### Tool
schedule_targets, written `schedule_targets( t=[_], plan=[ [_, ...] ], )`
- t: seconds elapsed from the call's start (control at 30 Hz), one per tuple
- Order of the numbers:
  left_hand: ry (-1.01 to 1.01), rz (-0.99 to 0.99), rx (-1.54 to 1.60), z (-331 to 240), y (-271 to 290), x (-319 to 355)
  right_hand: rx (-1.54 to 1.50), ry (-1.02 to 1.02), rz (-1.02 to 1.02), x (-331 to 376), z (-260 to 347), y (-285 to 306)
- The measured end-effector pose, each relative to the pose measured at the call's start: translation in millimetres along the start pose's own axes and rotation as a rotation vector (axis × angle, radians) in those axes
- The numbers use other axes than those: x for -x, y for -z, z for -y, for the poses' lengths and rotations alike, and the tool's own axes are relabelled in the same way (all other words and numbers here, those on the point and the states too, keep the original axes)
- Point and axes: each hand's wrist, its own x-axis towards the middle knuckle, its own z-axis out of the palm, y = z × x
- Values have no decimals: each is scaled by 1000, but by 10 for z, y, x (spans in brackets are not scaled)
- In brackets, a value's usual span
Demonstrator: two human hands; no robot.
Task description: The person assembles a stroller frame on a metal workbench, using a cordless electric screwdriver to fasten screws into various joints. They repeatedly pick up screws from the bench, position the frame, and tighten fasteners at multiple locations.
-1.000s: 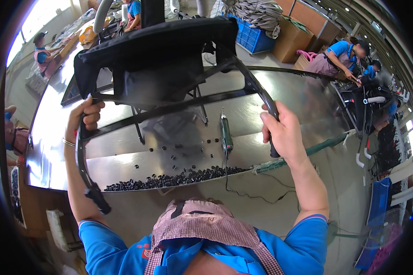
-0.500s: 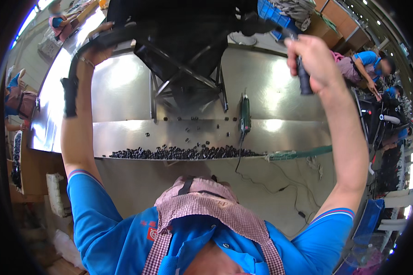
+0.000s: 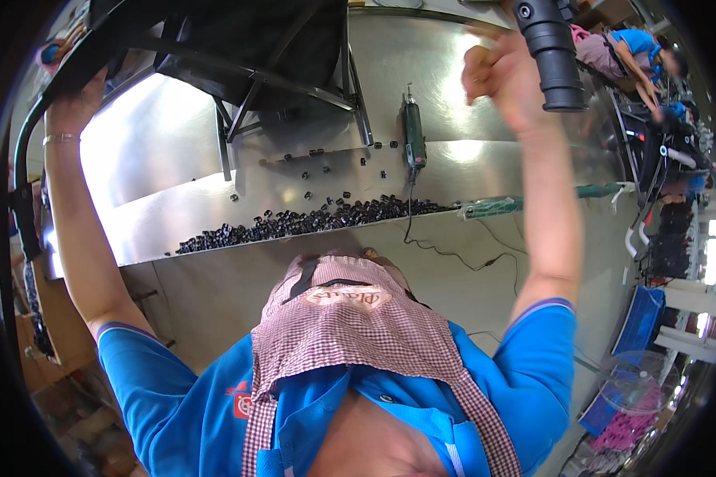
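Black fabric-hung frame [image 3: 215, 67], crossed shiny tubes [image 3: 304, 91], straight legs [image 3: 362, 111], curved side bar [image 3: 21, 155]

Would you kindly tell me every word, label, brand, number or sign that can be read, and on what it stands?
Checked apron: reddish lettering on a pale patch; I won't copy its wording.
Blue shirt: red badge with a white emblem; tiny red marks above, too small to read.
Black-fabric frame: none legible.
Green power tool: none legible.
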Motion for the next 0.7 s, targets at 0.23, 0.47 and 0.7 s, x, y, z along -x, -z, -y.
schedule_targets(
  t=[0.23,0.47,0.7],
  plan=[
    [-332,-134,-657,1103,14,89,1126,-705,-336,160,-3237,988],
    [-205,-592,-1745,3575,1965,189,1201,-864,-373,-92,-3275,364],
    [133,-557,-2340,4591,2264,-233,444,-889,-451,265,-3595,1116]
  ],
)
